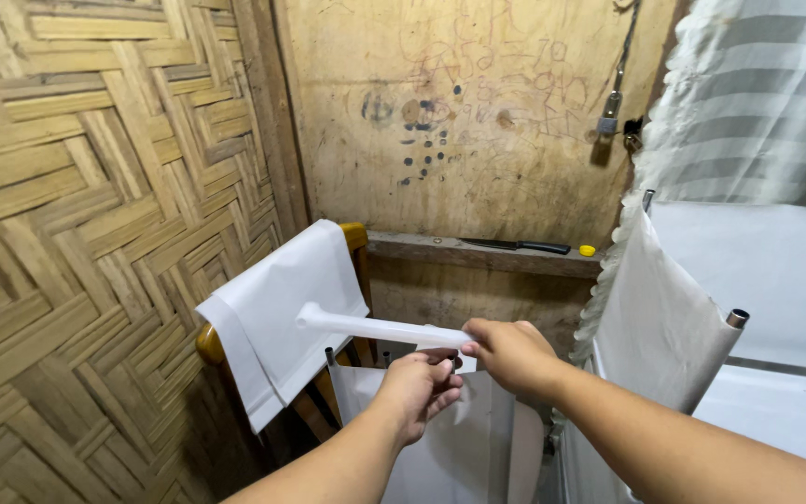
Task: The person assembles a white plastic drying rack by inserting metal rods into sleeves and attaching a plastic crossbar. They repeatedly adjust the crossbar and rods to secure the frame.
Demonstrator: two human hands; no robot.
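Observation:
A long white rolled tube (375, 329) of paper or cloth points left from my hands, its far end over a folded white cloth (277, 313) draped on a wooden chair back (209, 345). My right hand (506, 355) grips the tube's near end. My left hand (420, 387) sits just below it, fingers curled at the same end, touching the roll. Under both hands lies a white sheet (450, 448) hanging from a thin metal rod (330, 356).
A woven bamboo wall (95, 233) fills the left. A wooden ledge (478, 254) carries a dark knife (520, 245) and a yellow cap (588, 250). At right, a white sheet (660, 327) hangs on a metal bar (737, 318) under a striped curtain (757, 103).

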